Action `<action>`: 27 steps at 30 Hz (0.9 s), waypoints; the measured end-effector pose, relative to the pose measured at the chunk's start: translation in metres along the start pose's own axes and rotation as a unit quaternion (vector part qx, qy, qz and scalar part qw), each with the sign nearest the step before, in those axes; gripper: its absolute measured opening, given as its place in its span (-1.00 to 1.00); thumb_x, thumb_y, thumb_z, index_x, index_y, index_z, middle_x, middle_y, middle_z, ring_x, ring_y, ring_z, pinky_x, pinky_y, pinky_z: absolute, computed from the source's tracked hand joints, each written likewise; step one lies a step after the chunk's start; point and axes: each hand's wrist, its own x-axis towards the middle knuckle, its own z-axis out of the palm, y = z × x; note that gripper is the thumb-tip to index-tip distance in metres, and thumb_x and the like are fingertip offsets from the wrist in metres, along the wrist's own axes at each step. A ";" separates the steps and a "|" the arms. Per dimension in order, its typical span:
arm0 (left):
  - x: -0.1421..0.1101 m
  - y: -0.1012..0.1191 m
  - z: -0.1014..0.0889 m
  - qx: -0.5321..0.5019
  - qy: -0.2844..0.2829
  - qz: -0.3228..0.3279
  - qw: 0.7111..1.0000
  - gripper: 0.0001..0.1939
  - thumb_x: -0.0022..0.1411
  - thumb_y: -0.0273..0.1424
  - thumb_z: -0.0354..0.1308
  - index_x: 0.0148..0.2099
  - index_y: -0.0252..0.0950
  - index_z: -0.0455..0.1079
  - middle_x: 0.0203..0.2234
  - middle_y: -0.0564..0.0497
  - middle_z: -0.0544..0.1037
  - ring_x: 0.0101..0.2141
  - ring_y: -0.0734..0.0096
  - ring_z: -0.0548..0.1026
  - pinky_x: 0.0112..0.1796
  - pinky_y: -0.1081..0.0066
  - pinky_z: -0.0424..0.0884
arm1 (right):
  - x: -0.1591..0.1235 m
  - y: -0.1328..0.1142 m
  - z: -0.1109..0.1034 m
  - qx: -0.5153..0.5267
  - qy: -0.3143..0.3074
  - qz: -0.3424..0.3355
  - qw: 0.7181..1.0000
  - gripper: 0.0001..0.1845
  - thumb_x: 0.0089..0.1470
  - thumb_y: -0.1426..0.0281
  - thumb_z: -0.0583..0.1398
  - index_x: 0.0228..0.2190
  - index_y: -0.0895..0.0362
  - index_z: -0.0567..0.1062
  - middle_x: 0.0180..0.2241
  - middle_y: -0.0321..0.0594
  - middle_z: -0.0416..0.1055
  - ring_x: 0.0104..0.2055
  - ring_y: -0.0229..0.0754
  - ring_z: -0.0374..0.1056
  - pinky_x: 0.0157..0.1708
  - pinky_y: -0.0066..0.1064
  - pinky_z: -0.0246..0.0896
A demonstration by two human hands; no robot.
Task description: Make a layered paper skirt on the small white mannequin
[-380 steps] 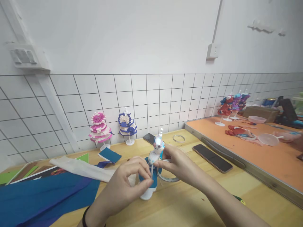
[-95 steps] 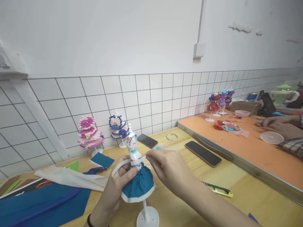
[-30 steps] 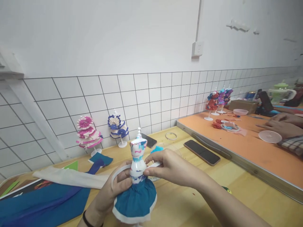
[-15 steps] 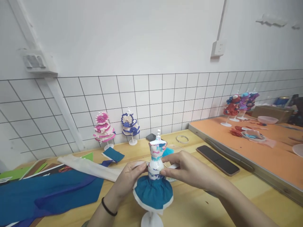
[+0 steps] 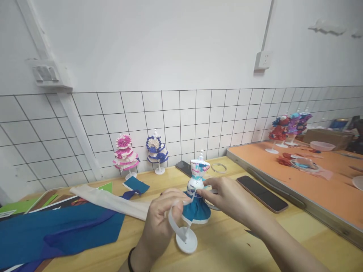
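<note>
A small white dress-form mannequin (image 5: 200,170) leans to the right above the table, its torso blotched with blue and pink. A gathered teal skirt (image 5: 200,210) with a white hem sits below its waist, and its round white base (image 5: 189,246) shows underneath. My left hand (image 5: 161,215), in front and to the left, is closed on a narrow white strip like tape (image 5: 175,226). One end of the strip curls down and the other runs to the mannequin's hip. My right hand (image 5: 228,198) pinches the mannequin at the waist from the right.
Teal cloth (image 5: 85,226) and a cream fabric strip (image 5: 113,200) lie at left. Two dressed mannequins, pink (image 5: 126,155) and navy (image 5: 157,151), stand by the wall. Phones (image 5: 262,192), a metal ring (image 5: 219,168) and an orange-topped table (image 5: 255,158) are also around.
The mannequin has tipped, its top going right and away and its base coming into view. My left hand has drawn back from the waist, pulling the white strip toward me.
</note>
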 end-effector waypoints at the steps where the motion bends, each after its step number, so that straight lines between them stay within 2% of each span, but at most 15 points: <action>1: -0.001 0.003 0.004 0.006 -0.013 0.023 1.000 -0.77 0.17 -0.49 0.03 -0.31 -0.27 0.54 -0.43 -0.07 0.58 -0.29 0.28 0.48 -0.21 0.30 0.37 | 0.000 0.000 0.000 -0.003 0.000 0.000 1.000 -0.67 0.04 0.18 0.07 -0.58 0.12 0.44 -0.63 -0.26 0.38 -0.59 -0.24 0.22 -0.60 -0.48 -0.11; 4: -0.002 0.010 0.015 0.030 -0.069 0.063 0.995 -0.75 0.14 -0.56 0.04 -0.26 -0.26 0.53 -0.43 -0.07 0.60 -0.32 0.32 0.48 -0.22 0.30 0.38 | -0.001 0.000 0.000 -0.021 0.000 -0.017 1.000 -0.68 0.04 0.22 0.06 -0.61 0.12 0.40 -0.64 -0.28 0.34 -0.58 -0.25 0.20 -0.61 -0.48 -0.14; 7: -0.001 0.013 0.015 0.063 -0.162 0.025 0.985 -0.68 0.04 -0.61 0.11 -0.17 -0.24 0.51 -0.31 -0.09 0.60 -0.20 0.27 0.46 -0.15 0.30 0.36 | -0.001 0.001 -0.001 -0.038 0.007 -0.026 0.999 -0.65 0.05 0.23 0.05 -0.66 0.12 0.33 -0.67 -0.31 0.29 -0.59 -0.27 0.16 -0.62 -0.48 -0.16; 9: 0.000 0.012 0.008 0.078 -0.216 -0.010 0.973 -0.60 -0.02 -0.68 0.08 -0.15 -0.24 0.50 -0.24 -0.08 0.58 -0.14 0.26 0.43 -0.12 0.30 0.34 | -0.001 0.001 -0.002 -0.036 0.003 -0.025 0.999 -0.65 0.06 0.22 0.04 -0.65 0.12 0.33 -0.67 -0.32 0.29 -0.60 -0.27 0.16 -0.62 -0.48 -0.16; 10: 0.001 0.011 0.004 0.077 -0.229 -0.018 0.970 -0.59 -0.03 -0.70 0.03 -0.20 -0.24 0.51 -0.27 -0.06 0.59 -0.17 0.28 0.44 -0.13 0.31 0.34 | -0.001 0.001 -0.002 -0.032 -0.003 -0.025 0.999 -0.65 0.07 0.21 0.05 -0.64 0.13 0.34 -0.67 -0.31 0.31 -0.60 -0.27 0.17 -0.62 -0.48 -0.15; 12: 0.003 0.008 -0.005 0.064 -0.186 -0.047 0.979 -0.65 0.00 -0.70 -0.05 -0.39 -0.26 0.51 -0.41 -0.03 0.58 -0.29 0.33 0.46 -0.22 0.35 0.37 | -0.003 0.000 -0.004 -0.020 -0.016 -0.031 0.999 -0.66 0.07 0.21 0.05 -0.60 0.13 0.40 -0.64 -0.28 0.36 -0.58 -0.25 0.21 -0.61 -0.48 -0.13; 14: 0.006 0.004 -0.013 0.071 -0.078 -0.095 0.990 -0.72 0.06 -0.64 -0.04 -0.46 -0.26 0.44 -0.47 -0.01 0.54 -0.34 0.33 0.46 -0.25 0.34 0.36 | -0.005 -0.001 -0.004 -0.004 -0.028 -0.040 0.999 -0.68 0.08 0.21 0.05 -0.51 0.13 0.46 -0.59 -0.24 0.41 -0.55 -0.22 0.26 -0.60 -0.48 -0.11; 16: 0.007 -0.001 -0.018 0.081 -0.002 -0.148 0.986 -0.83 0.10 -0.52 0.05 -0.27 -0.24 0.42 -0.31 -0.03 0.53 -0.21 0.26 0.44 -0.15 0.28 0.32 | -0.007 -0.002 -0.003 0.010 -0.036 -0.047 0.998 -0.70 0.09 0.22 0.05 -0.42 0.12 0.49 -0.55 -0.22 0.45 -0.51 -0.20 0.30 -0.58 -0.48 -0.08; 17: 0.008 -0.002 -0.018 0.074 0.007 -0.168 0.983 -0.75 0.09 -0.46 0.10 -0.14 -0.22 0.39 -0.19 -0.06 0.51 -0.12 0.20 0.41 -0.09 0.24 0.27 | -0.008 -0.003 -0.003 0.015 -0.039 -0.048 0.998 -0.71 0.09 0.22 0.05 -0.40 0.11 0.50 -0.54 -0.22 0.46 -0.51 -0.19 0.31 -0.57 -0.48 -0.07; 19: 0.007 -0.004 -0.017 0.044 -0.016 -0.198 0.979 -0.51 0.04 -0.40 0.19 0.06 -0.21 0.28 -0.01 -0.10 0.43 0.02 0.12 0.31 0.02 0.18 0.18 | -0.011 -0.005 0.000 0.023 -0.044 -0.047 0.998 -0.72 0.09 0.23 0.06 -0.39 0.10 0.50 -0.53 -0.23 0.47 -0.50 -0.19 0.33 -0.57 -0.48 -0.06; 21: 0.006 -0.005 -0.014 0.009 -0.047 -0.213 0.976 -0.44 0.03 -0.37 0.22 0.12 -0.23 0.25 0.06 -0.11 0.38 0.08 0.10 0.26 0.07 0.17 0.13 | -0.013 -0.007 0.002 0.028 -0.043 -0.050 0.997 -0.74 0.09 0.24 0.05 -0.39 0.08 0.49 -0.52 -0.24 0.48 -0.50 -0.19 0.33 -0.56 -0.49 -0.05; 24: 0.006 -0.005 -0.010 -0.027 -0.070 -0.210 0.975 -0.51 0.06 -0.36 0.20 0.08 -0.24 0.31 0.07 -0.08 0.38 0.08 0.14 0.27 0.07 0.23 0.15 | -0.016 -0.010 0.003 0.026 -0.050 -0.049 0.997 -0.75 0.09 0.25 0.06 -0.37 0.07 0.48 -0.53 -0.25 0.48 -0.50 -0.19 0.33 -0.57 -0.49 -0.04; 27: 0.007 -0.006 -0.009 -0.062 -0.093 -0.201 0.973 -0.63 0.10 -0.37 0.17 0.00 -0.25 0.39 -0.04 -0.05 0.48 -0.01 0.17 0.37 -0.01 0.28 0.26 | -0.016 -0.013 0.003 0.016 -0.061 -0.052 0.997 -0.74 0.11 0.25 0.04 -0.41 0.07 0.47 -0.59 -0.28 0.44 -0.55 -0.21 0.30 -0.58 -0.49 -0.05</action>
